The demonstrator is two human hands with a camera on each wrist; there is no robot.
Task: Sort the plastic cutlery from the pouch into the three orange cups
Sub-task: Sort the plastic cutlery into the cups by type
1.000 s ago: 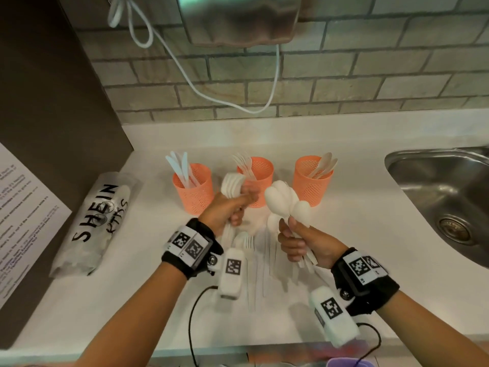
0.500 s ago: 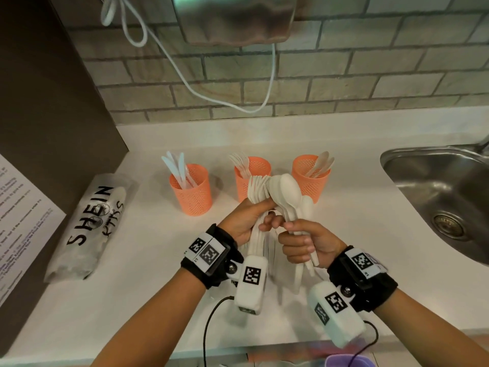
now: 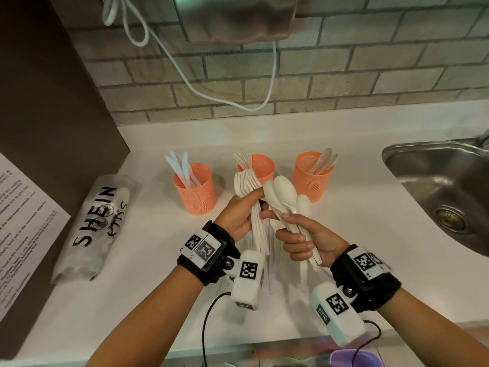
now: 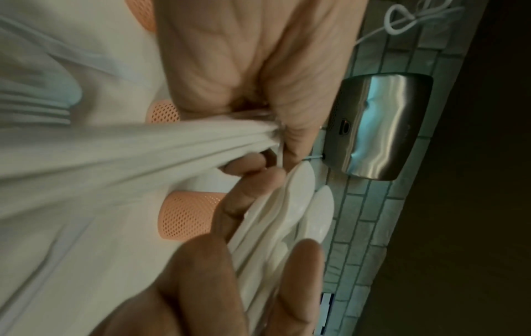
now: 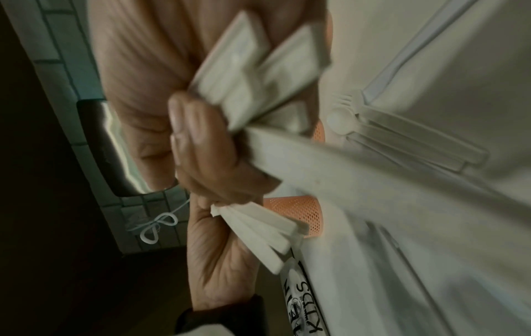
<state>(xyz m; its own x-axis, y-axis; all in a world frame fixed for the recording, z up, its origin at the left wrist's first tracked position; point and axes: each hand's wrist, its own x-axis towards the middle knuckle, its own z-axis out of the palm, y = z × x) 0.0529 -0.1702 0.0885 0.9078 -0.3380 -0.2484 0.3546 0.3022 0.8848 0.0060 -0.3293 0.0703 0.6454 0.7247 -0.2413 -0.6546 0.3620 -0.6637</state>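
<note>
Left hand (image 3: pixel 238 218): wrapped round a bundle of forks (image 3: pixel 244 181), tines up, handles hanging below the palm; gripped mid-handle, likely to keep them squared for one drop.
Right hand (image 3: pixel 304 239): curled round a bundle of spoons (image 3: pixel 284 194), bowls up and nested; pressed against the left hand at about 3 o'clock of it, perhaps to pass over a stray piece, though blur in both wrist views hides which.
Fork cup (image 3: pixel 258 168): at 12 o'clock just beyond the forks, already bristling with tines.
Spoon cup (image 3: pixel 313 181): at 1 o'clock of the right hand, two spoons inside.
Knife cup (image 3: pixel 195 192): at 10 o'clock of the left hand, holding knives.
Loose cutlery (image 5: pixel 388 127): lying flat on the counter (image 3: pixel 357 234) under the hands, unsorted.
Pouch (image 3: pixel 98 226): at 9 o'clock, well apart, lying on its side.
</note>
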